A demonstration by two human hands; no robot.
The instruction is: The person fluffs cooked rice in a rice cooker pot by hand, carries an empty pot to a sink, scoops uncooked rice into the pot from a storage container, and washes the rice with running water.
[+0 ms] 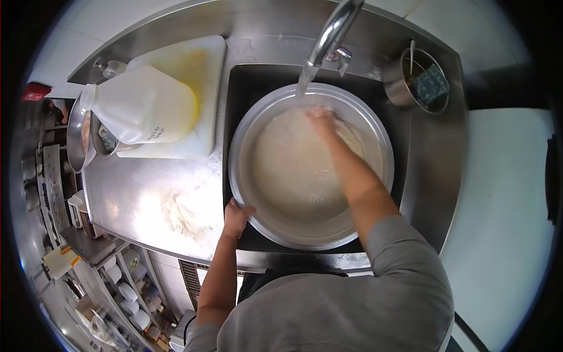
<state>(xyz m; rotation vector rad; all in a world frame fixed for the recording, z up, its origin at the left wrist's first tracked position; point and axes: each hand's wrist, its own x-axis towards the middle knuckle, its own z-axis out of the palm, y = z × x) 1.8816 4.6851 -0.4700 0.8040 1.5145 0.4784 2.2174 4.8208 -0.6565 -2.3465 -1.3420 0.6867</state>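
Observation:
A large round metal basin (pixel 239 158) sits in the sink, filled with cloudy whitish water (pixel 293 155). Pale, grainy stuff that looks like rice (pixel 352 139) shows at the right inside it. My left hand (pixel 237 218) grips the near left rim, thumb over the edge. Toward the far side of the basin, my right hand (pixel 321 119) dips into the water; its fingers are blurred and partly hidden. Water runs from the chrome faucet (pixel 328 38) into the basin just left of my right hand.
On the left counter, a white plastic jug (pixel 143 105) lies on a cutting board (pixel 205 138), beside metal bowls (pixel 79 138). A crumpled whitish cloth or bag (pixel 182 214) lies nearer. A metal pot (pixel 399 85) holding a green scouring pad (pixel 431 85) stands at the back right.

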